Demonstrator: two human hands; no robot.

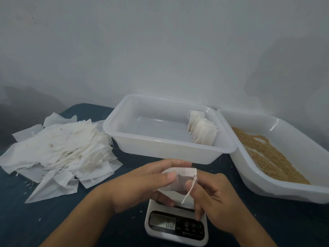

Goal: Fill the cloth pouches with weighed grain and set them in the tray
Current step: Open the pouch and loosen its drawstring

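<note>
A pale wall (160, 47) fills the upper half of the view, and below it lies a dark blue table surface (21, 220) dotted with a few stray grains. On the right sits the grain tray (302, 189), a white plastic tub tilted toward the viewer, with brown grain (270, 157) spread across its floor. Just beside it, at centre, stands a second white tray (121, 132), its rim touching or nearly touching the grain tray's rim. Inside, against the right wall, a short row of filled pouches (203, 132) stands on edge, leaning together. To the left, well apart from the hands, a loose pile of empty pouches (58, 152) lies flat on the table, drawstrings trailing from several of them.

Nearest the viewer is a small white scale (176, 227), its display lit (the digits look like zeros, though they are blurred). Both hands hover over its platform and hide most of it.

The left hand (142, 186) curls round a white cloth pouch (179, 179), thumb across its front and fingers behind. The right hand (217, 198) pinches the pouch's right edge with its thumb, fingers bent beneath. A thin drawstring (189, 190) hangs from the pouch's upper right corner across the right thumb. Whether the pouch holds grain cannot be told.
</note>
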